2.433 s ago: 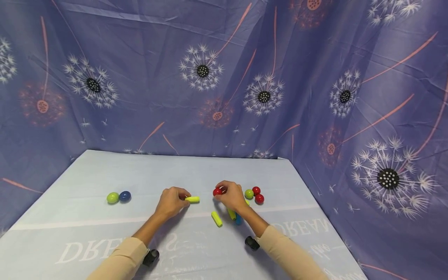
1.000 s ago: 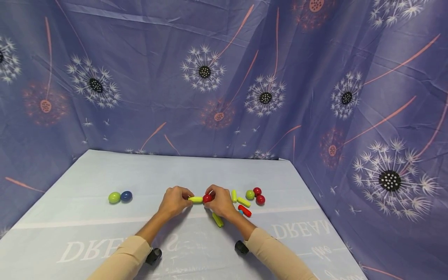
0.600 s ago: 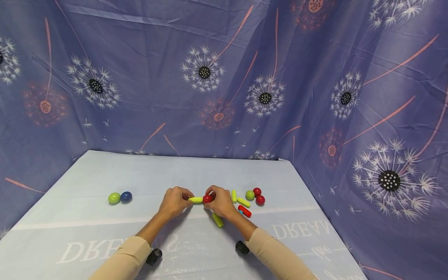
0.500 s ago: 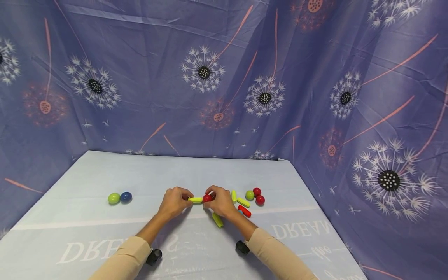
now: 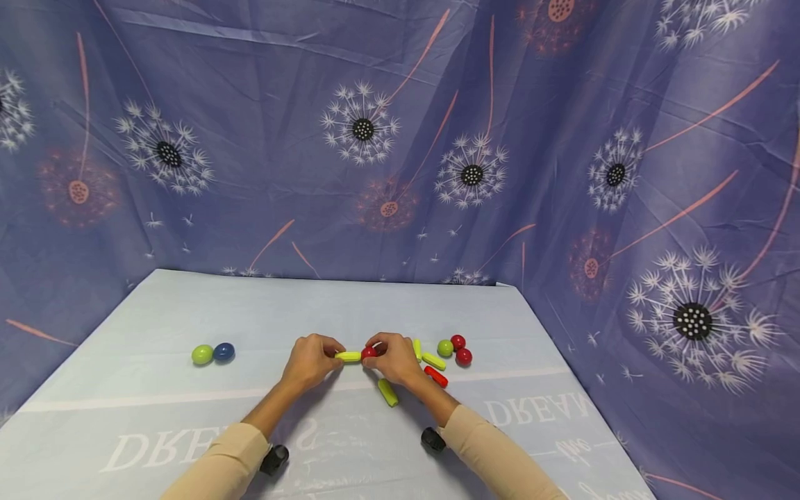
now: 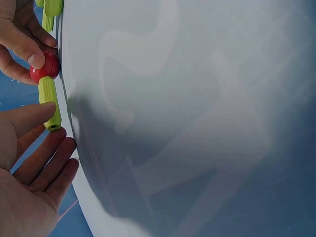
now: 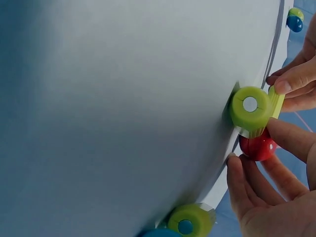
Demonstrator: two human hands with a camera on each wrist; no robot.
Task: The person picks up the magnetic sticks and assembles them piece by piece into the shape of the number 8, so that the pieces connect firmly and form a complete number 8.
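My left hand pinches a yellow-green ribbed toy rod near its left end, with thumb on one side and fingertips on the other. In my right hand a shiny red ball is held between thumb and fingers. The left wrist view shows the ball touching the end of the rod, the two in line. From the right wrist, a loose yellow-green rod with a pale disc in its end partly covers the ball.
A loose yellow-green rod lies nearest me. Right of my right hand lie two more such rods, a red rod, a green ball and two red balls. Far left sit a green ball and a blue ball.
My right hand has carried the red ball leftward and slightly down to the rod's free end. Over the last second both hands stay nearly still.
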